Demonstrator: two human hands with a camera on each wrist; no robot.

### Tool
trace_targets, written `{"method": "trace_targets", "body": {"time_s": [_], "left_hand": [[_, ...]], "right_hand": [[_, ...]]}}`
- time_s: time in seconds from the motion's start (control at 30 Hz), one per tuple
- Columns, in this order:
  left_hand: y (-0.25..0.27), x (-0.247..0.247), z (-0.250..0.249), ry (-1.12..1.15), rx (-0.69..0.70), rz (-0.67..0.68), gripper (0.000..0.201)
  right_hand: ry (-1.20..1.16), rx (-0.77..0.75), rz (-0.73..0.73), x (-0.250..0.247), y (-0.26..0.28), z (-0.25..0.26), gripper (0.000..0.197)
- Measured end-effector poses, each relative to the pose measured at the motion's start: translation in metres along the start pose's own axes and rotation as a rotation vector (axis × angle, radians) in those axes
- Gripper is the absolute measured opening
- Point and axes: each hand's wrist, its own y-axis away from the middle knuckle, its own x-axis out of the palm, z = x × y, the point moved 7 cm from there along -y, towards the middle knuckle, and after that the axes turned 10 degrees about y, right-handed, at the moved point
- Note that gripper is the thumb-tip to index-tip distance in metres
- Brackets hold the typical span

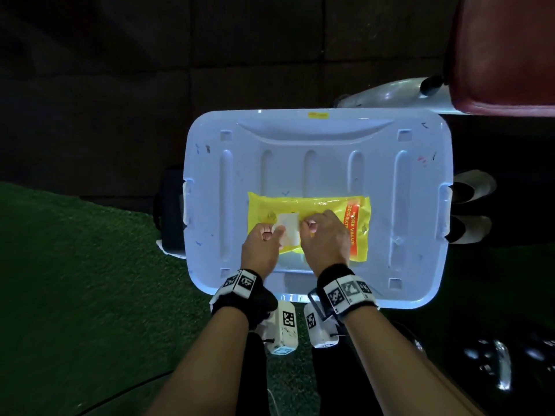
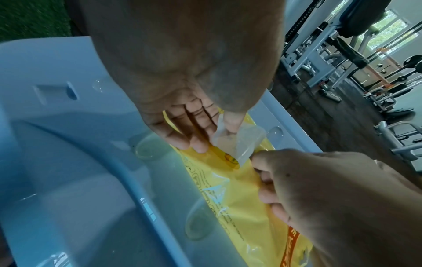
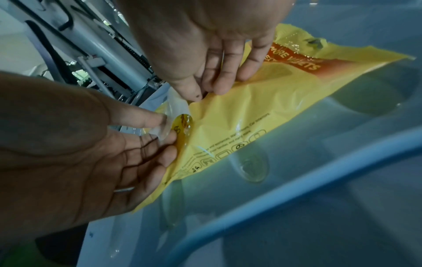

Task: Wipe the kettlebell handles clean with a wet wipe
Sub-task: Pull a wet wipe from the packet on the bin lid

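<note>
A yellow wet wipe pack (image 1: 330,211) lies flat on a pale blue plastic bin lid (image 1: 330,136). My left hand (image 1: 271,232) pinches the clear seal flap (image 2: 244,142) between thumb and fingers and holds it peeled up off the pack (image 2: 239,198). My right hand (image 1: 309,228) sits beside it, thumb and forefinger pinching the yellow film (image 3: 251,108) at the opening while the other fingers (image 3: 248,72) press the pack down. In the right wrist view the left hand (image 3: 164,130) holds the flap (image 3: 178,106) at the pack's left end. No kettlebell handle is clearly visible.
The lid (image 3: 319,162) sits low over green turf (image 1: 75,280) and dark floor mats. A red padded bench (image 1: 504,55) on a white frame stands at the back right. Dark shiny weights (image 1: 498,364) lie near right; gym machines (image 2: 342,54) stand beyond.
</note>
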Motion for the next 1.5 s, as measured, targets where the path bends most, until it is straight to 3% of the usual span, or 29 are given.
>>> {"method": "trace_targets", "body": {"time_s": [0.13,0.27,0.43,0.57,0.67,0.9,0.97,1.07,1.13,1.2,1.27,1.3,1.4,1.5], "left_hand": [[0.001,-0.002,0.001,-0.004,-0.011,0.022,0.04],[-0.001,-0.002,0.003,0.002,-0.014,0.024,0.013],[-0.006,-0.001,0.01,0.025,-0.029,0.036,0.021],[-0.009,-0.003,0.014,0.017,-0.038,0.043,0.022],[-0.011,-0.004,0.015,0.021,-0.036,0.03,0.029],[-0.01,-0.005,0.013,0.056,-0.012,0.044,0.018],[-0.01,-0.004,0.012,0.066,-0.014,0.039,0.017],[-0.009,-0.004,0.01,0.074,-0.015,0.025,0.014],[-0.004,-0.003,0.008,0.076,-0.016,0.008,0.012],[0.0,-0.001,0.005,0.063,0.003,-0.016,0.016],[0.005,0.001,0.0,0.013,0.043,-0.067,0.019],[0.009,0.001,-0.004,-0.019,0.085,-0.097,0.016],[0.022,0.009,-0.023,-0.053,0.299,-0.104,0.012],[0.033,0.03,-0.037,-0.189,0.553,0.0,0.024]], "right_hand": [[0.07,-0.024,-0.03,-0.005,0.004,-0.004,0.007],[0.203,-0.068,-0.135,-0.013,0.013,0.001,0.011],[0.166,-0.006,-0.218,-0.008,0.014,0.0,0.011],[0.086,0.016,-0.161,0.001,0.012,-0.003,0.007],[-0.08,0.074,-0.047,-0.001,0.007,-0.013,0.01],[-0.637,0.12,0.154,-0.046,0.027,-0.028,0.01],[-0.86,0.169,0.152,-0.068,0.035,-0.028,0.011],[-1.059,0.254,-0.008,-0.101,0.047,-0.039,0.014],[-0.906,0.242,-0.136,-0.109,0.052,-0.048,0.016],[-0.61,0.216,-0.213,-0.099,0.049,-0.058,0.014],[-0.358,0.174,-0.194,-0.074,0.042,-0.065,0.017],[-0.259,0.126,-0.157,-0.059,0.037,-0.066,0.028],[-0.052,0.001,-0.013,-0.023,0.026,-0.062,0.049],[-0.132,0.03,-0.043,-0.023,0.019,-0.068,0.035]]}}
